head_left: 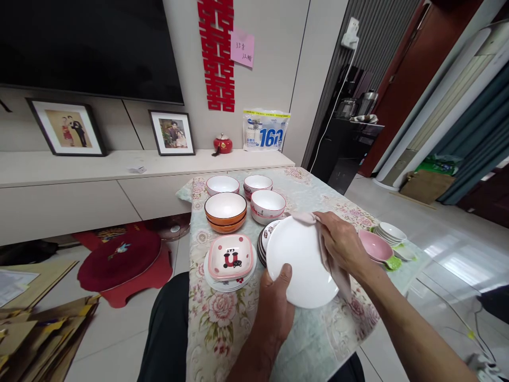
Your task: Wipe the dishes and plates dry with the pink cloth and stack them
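Fingers (326, 222) hold a white plate (304, 265) and cloth (337, 271) near 2 nested orange bowls (226, 219).

Our left hand (277, 302) grips at near left, thumb (284, 274) uppermost; our right hand (339, 237), farther right, seems curled, partly hidden.

Glossy, plain white round plate (300, 265): held tilted at near side of scene, slightly right of middle; broad face fully turned up to view, gripped at near left rim. Dusty-pink soft fabric cloth (336, 273): pressed against plate's right side, one fold bunched at far rim, loose end draped toward near right, partly hidden.
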Tool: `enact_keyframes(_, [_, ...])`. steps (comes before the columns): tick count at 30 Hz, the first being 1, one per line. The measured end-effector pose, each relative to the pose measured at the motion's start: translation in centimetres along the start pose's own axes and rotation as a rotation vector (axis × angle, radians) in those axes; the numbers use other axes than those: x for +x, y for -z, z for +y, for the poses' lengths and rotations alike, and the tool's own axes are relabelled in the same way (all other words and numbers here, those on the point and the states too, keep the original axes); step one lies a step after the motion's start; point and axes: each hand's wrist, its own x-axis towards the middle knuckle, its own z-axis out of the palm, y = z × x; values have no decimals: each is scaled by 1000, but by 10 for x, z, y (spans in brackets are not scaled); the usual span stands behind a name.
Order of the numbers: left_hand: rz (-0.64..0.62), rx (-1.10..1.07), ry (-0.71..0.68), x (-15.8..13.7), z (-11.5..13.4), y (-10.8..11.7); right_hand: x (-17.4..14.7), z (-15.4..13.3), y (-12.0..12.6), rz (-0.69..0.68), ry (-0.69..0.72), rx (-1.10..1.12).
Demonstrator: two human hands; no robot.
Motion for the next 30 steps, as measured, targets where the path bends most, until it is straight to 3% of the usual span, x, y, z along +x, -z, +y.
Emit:
enact_keyframes(5, [85, -48, -82, 4, 4, -1, -43, -4, -13, 77, -146, 37])
enact_keyframes(10, [103, -89, -97, 6, 5, -1, -79, -23, -32, 220, -44, -110])
enact_keyframes(14, [18, -66, -35, 2, 0, -2, -66, -30, -34, 263, 78, -157])
enact_keyframes(18, [-98, -53, 5, -2, -2, -4, -34, -42, -36, 297, 124, -53])
enact_keyframes(20, [-136, -55, -12, -2, 0, -3, -25, -53, -39, 244, 157, 21])
enact_keyframes(24, [-153, -95, -61, 3, 4, 4, -30, -73, -37, 1, 284, 160])
enact_keyframes(30, [-120, -160, -47, 10, 6, 8, -60, -74, -10, -258, 377, 124])
